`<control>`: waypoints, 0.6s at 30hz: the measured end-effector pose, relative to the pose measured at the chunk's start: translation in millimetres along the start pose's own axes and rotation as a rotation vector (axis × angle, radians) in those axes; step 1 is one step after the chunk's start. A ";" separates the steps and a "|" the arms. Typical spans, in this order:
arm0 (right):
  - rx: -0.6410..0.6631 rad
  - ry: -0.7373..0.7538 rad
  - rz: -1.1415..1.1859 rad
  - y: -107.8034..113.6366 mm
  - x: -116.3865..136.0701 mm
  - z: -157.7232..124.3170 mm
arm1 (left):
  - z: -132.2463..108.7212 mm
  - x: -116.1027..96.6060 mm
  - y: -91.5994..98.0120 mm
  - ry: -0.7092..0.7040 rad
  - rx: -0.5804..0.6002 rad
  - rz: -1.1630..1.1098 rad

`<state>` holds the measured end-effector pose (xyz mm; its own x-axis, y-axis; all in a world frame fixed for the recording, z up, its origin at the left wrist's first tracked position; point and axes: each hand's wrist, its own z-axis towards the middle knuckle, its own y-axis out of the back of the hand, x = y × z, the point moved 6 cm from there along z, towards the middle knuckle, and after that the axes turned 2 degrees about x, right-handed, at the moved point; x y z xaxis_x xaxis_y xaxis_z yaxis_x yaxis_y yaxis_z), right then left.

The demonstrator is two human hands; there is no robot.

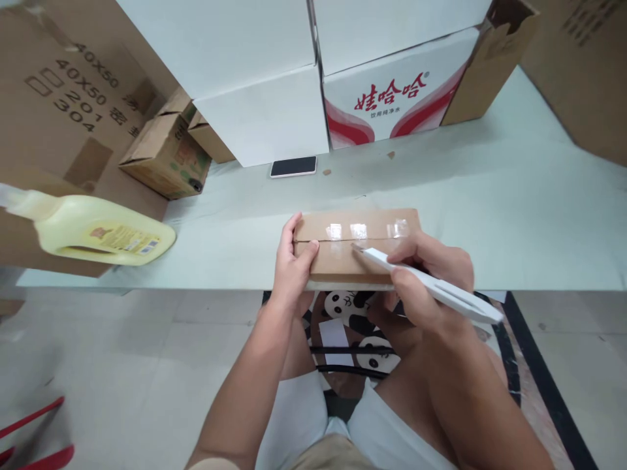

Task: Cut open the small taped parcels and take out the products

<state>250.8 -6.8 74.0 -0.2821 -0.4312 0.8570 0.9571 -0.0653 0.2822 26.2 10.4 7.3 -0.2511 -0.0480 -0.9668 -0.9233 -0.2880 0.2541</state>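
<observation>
A small brown cardboard box [353, 260] lies at the front edge of the table, its top seam crossed by clear tape pieces. My left hand [295, 261] grips the box's left end, thumb on top and fingers along the far left corner. In my right hand [431, 267] is a white utility knife [445, 287], held like a pen. The blade tip points left and sits over the box top near the seam; whether it touches the cardboard I cannot tell. Part of my right hand covers the box's right end.
A pale yellow bottle [105, 225] stands at the left. Behind the box lies a phone [293, 167] near white cartons [274, 117] and a red-and-white carton [392, 104]. Brown boxes [169, 153] crowd the back left. Small cardboard scraps [390, 155] lie on the pale green table [514, 215].
</observation>
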 end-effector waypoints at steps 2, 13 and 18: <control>-0.085 0.013 -0.021 11.2 -0.4 -1.0 | -0.2 -0.5 -0.8 0.006 0.009 0.012; 0.010 -0.089 0.016 9.5 -13.9 4.9 | 1.3 0.1 -1.0 -0.012 -0.011 0.037; 0.026 -0.057 0.003 7.6 -12.3 4.8 | 1.6 2.2 1.3 -0.004 -0.022 0.038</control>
<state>261.3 2.3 67.7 -0.2836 -0.3790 0.8809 0.9560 -0.0401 0.2906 24.0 11.4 5.6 -0.2871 -0.0559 -0.9563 -0.9065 -0.3068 0.2901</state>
